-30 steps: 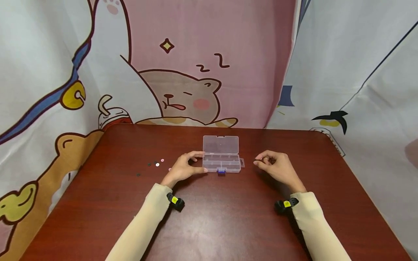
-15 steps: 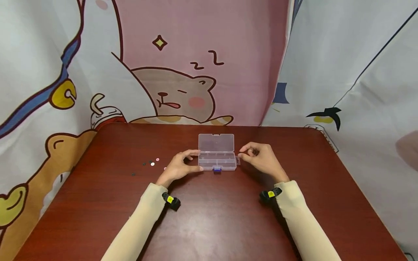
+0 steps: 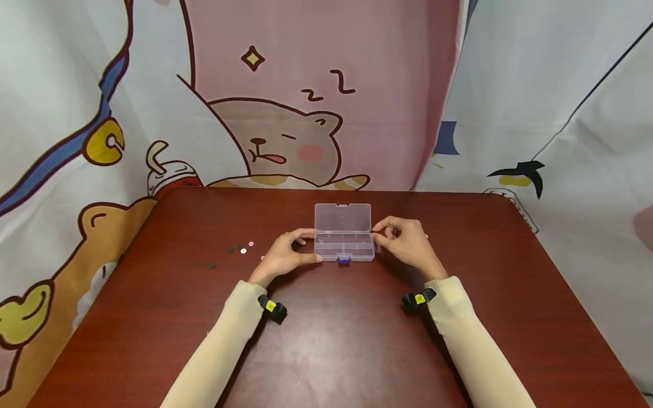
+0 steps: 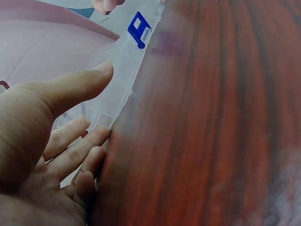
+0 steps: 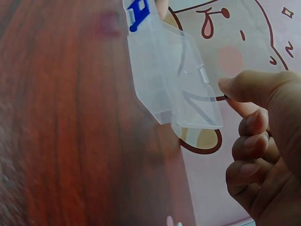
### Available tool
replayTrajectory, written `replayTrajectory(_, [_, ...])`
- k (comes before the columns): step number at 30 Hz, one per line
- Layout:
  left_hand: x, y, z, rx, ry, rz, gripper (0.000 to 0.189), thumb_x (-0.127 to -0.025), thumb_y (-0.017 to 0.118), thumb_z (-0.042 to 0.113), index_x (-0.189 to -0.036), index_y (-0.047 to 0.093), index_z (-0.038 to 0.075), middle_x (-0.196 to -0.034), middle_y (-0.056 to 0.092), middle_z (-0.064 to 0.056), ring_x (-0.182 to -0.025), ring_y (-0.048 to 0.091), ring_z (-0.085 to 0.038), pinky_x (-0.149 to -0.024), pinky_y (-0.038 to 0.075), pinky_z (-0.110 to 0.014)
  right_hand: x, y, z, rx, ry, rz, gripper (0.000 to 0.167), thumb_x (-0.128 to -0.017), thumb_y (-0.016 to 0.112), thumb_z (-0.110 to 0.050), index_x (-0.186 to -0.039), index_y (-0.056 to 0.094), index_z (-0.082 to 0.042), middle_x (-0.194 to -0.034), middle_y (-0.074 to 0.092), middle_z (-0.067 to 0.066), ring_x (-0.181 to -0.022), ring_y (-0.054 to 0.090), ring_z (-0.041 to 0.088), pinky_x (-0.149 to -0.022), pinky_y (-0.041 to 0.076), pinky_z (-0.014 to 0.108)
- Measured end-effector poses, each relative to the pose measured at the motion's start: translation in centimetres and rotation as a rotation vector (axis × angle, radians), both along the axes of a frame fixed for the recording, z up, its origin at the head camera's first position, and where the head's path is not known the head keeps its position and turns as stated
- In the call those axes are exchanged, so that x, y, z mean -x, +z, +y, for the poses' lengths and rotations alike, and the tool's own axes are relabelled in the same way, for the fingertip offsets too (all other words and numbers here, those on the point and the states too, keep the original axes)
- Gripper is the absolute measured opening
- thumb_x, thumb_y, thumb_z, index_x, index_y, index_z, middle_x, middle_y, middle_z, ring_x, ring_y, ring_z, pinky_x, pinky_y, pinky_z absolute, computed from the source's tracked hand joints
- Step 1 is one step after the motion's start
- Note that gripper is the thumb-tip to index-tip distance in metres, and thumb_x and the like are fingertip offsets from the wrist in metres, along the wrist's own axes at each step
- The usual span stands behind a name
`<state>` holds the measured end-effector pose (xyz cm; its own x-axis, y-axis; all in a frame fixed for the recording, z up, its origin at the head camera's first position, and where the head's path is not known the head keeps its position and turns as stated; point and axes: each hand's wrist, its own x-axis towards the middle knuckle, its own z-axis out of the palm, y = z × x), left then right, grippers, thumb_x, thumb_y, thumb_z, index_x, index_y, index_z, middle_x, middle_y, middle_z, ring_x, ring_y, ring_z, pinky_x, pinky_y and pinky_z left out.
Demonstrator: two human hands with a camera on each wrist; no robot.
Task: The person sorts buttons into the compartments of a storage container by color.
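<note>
A clear plastic compartment box [image 3: 344, 246] with a blue latch [image 3: 344, 260] stands on the table, its lid [image 3: 343, 217] raised at the back. My left hand [image 3: 283, 255] holds the box's left end, thumb at the front and fingers toward the rear corner. At the right end, my right hand [image 3: 405, 241] pinches a small dark piece [image 5: 226, 97] between thumb and forefinger, largely hidden by the fingertips. Its other fingers are curled. In the right wrist view the pinch is beside the raised lid [image 5: 195, 89].
Left of the left hand lie several small button-like discs: a white disc [image 3: 243, 251], a pink disc [image 3: 250, 243] and dark ones, one dark disc [image 3: 213, 266] lying apart. Another small pink piece [image 3: 426, 236] shows beyond the right hand. A printed curtain [image 3: 398, 96] hangs behind the table [image 3: 326, 340].
My right hand has moved left from beside the box to its right end, still pinching the small dark piece. The left hand keeps its hold on the box.
</note>
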<state>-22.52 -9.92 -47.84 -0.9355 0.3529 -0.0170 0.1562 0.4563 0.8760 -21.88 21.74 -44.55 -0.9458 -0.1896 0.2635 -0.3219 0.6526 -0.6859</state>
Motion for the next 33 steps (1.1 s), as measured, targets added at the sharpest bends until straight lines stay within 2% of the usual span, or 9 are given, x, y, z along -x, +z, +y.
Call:
replayTrajectory(5, [0.1,-0.1,0.1,0.002,-0.005,-0.006,0.065,-0.08,0.089,0.028,-0.14,0.063,0.022,-0.137,0.067,0.004,-0.122,0.057,-0.024,-0.106,0.045,-0.044,-0.1,-0.4,-0.3,0.032,-0.006,0.012,0.01,-0.09,0.081,-0.021,-0.096,0.077,-0.014,-0.064,0.052,0.0,-0.056,0.046,0.012,-0.05,0.035,0.022])
replayTrajectory(12, [0.1,0.2,0.0,-0.006,0.002,-0.021,0.064,-0.081,0.089,0.027,-0.14,0.063,0.022,-0.137,0.067,0.003,-0.123,0.056,-0.025,-0.106,0.045,-0.046,0.1,-0.9,-0.8,0.023,-0.01,0.038,0.01,-0.09,0.082,-0.023,-0.095,0.078,-0.015,-0.063,0.05,-0.001,-0.056,0.044,0.011,-0.053,0.036,0.023])
replayTrajectory(19, [-0.1,0.1,0.0,0.005,0.011,-0.026,0.064,-0.082,0.089,0.028,-0.14,0.063,0.024,-0.138,0.067,0.004,-0.124,0.055,-0.024,-0.106,0.045,-0.046,0.3,-1.2,-0.9,0.022,-0.029,0.043,0.012,-0.09,0.082,-0.024,-0.095,0.078,-0.014,-0.061,0.053,-0.001,-0.054,0.046,0.011,-0.05,0.036,0.023])
replayTrajectory(33, [-0.2,0.2,0.1,0.008,0.01,-0.011,0.064,-0.082,0.088,0.028,-0.141,0.063,0.021,-0.138,0.067,0.002,-0.124,0.056,-0.025,-0.105,0.046,-0.047,0.3,0.0,1.0,0.029,0.012,-0.044,0.016,-0.09,0.081,-0.032,-0.1,0.077,-0.02,-0.07,0.056,-0.001,-0.064,0.051,0.014,-0.055,0.041,0.024])
